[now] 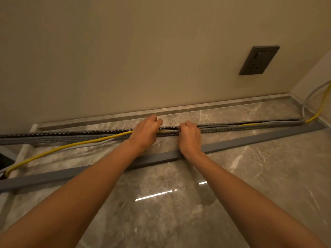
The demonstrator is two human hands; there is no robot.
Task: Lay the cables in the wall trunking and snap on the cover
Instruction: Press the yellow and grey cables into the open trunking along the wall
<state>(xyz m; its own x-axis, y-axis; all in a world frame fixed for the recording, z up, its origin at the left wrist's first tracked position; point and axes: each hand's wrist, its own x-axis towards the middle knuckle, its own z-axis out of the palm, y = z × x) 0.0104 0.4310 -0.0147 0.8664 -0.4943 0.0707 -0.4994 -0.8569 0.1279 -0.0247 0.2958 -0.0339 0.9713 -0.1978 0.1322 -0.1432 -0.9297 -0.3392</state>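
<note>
Trunking (71, 136), a long grey slotted channel, lies open on the marble floor (250, 176) close to the foot of the beige wall (125, 59), running from the left edge toward the right corner. A yellow cable (71, 145) and a grey cable (86, 144) run side by side: to the right of the hands they lie inside the channel, and to the left they come out over its near side and trail across the floor. At the far right both cables leave the channel end and climb the corner. The left hand (146, 133) and the right hand (189, 138) rest close together on the middle of the trunking, fingers curled over its near wall and closed on the channel, seemingly on the cables too. The cover (250, 142), a plain grey strip, lies loose on the floor nearer the person, at a slant to the trunking, passing under both forearms. A dark socket (259, 60) sits on the wall above and to the right.
</note>
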